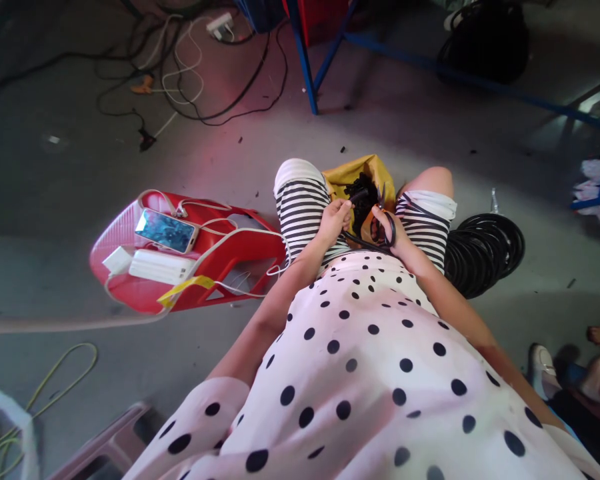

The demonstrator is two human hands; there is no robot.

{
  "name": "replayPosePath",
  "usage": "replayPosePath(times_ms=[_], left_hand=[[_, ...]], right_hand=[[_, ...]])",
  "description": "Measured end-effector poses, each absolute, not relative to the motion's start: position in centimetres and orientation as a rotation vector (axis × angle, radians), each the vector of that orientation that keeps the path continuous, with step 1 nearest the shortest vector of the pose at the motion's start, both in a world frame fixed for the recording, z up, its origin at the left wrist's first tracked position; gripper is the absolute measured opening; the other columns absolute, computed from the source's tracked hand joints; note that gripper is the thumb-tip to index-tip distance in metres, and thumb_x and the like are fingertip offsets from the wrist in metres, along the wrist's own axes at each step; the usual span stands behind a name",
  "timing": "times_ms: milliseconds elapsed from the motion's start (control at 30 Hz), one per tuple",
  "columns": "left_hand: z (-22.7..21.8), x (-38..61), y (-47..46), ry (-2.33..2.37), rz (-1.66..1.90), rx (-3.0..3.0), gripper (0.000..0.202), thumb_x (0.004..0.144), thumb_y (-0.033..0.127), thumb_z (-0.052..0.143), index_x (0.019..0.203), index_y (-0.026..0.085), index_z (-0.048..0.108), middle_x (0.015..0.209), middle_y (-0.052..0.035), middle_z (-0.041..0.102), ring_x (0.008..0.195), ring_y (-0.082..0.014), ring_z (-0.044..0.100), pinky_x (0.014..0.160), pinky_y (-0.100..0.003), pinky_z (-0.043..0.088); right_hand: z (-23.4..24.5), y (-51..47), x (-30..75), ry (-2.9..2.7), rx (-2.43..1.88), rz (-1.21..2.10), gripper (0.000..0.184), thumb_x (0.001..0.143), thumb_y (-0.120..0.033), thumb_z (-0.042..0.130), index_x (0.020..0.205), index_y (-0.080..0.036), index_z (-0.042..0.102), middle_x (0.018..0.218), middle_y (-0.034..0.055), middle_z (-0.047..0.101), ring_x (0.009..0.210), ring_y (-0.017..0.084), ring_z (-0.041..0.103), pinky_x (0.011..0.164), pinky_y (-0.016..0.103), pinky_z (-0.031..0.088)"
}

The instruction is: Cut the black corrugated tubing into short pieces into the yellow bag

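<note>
Between my knees, my left hand (336, 219) pinches a thin black tube or cable (360, 195) whose end points toward the right. My right hand (395, 233) is wrapped round scissors (381, 195), with fingers in the dark handle loops and the blades pointing away from me. Below both hands sits a yellow bag (347, 175) with many small black pieces (365, 208) inside. A longer black length (363, 244) crosses my lap under the hands.
To the left, a red stool (240, 257) carries a phone (167, 231), a white power bank (161, 266) and cables. Coiled black tubing (487, 253) lies by my right knee. A blue metal frame (305, 60) stands ahead. Another person's shoes (545, 370) are at lower right.
</note>
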State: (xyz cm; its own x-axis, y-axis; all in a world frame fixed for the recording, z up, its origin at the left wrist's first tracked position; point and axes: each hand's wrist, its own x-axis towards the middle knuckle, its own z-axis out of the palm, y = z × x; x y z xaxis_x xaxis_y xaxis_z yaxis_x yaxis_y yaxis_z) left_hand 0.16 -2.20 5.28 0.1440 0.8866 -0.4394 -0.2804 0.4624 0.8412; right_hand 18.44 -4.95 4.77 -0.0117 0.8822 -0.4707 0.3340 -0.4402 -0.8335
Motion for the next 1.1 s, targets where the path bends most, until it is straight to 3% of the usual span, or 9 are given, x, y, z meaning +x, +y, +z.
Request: replayPosePath(times_ms=[167,267,633,1100], left_hand=[[4.4,0.1,-1.9,1.240,0.996,0.808,0.037,0.100,0.044,0.088,0.089,0.022,0.060,0.056,0.0108,0.043,0.048,-0.0060,0.037,0.048,-0.021,0.031],[3.5,-0.1,-1.7,1.273,1.036,0.900,0.031,0.098,0.042,0.089,0.093,0.022,0.066,0.060,0.0081,0.052,0.054,-0.0080,0.046,0.052,-0.021,0.037],[2.1,-0.1,-1.6,1.335,1.064,1.278,0.026,0.099,0.046,0.082,0.095,0.021,0.076,0.079,-0.0029,0.075,0.087,-0.0197,0.074,0.083,-0.031,0.060],[1.0,0.3,-1.8,1.369,1.038,1.401,0.008,0.102,0.026,0.074,0.099,0.019,0.077,0.099,-0.0074,0.084,0.098,-0.0212,0.079,0.095,-0.033,0.059]], right_hand=[[4.7,-5.2,18.5,-1.172,-1.751,1.564,0.076,0.080,-0.102,0.072,0.085,-0.028,0.054,0.071,0.0028,0.064,0.068,0.025,0.063,0.064,0.040,0.052],[4.5,-5.3,18.6,-1.218,-1.796,1.521,0.075,0.076,-0.097,0.081,0.088,-0.028,0.055,0.071,0.0000,0.064,0.068,0.023,0.063,0.064,0.038,0.050],[3.8,-5.2,18.6,-1.257,-1.828,1.517,0.073,0.075,-0.092,0.085,0.087,-0.027,0.056,0.074,0.0005,0.067,0.073,0.023,0.066,0.065,0.035,0.050],[4.8,-5.2,18.3,-1.190,-1.757,1.596,0.068,0.081,-0.087,0.086,0.087,-0.026,0.054,0.070,-0.0006,0.063,0.065,0.020,0.061,0.065,0.036,0.050]])
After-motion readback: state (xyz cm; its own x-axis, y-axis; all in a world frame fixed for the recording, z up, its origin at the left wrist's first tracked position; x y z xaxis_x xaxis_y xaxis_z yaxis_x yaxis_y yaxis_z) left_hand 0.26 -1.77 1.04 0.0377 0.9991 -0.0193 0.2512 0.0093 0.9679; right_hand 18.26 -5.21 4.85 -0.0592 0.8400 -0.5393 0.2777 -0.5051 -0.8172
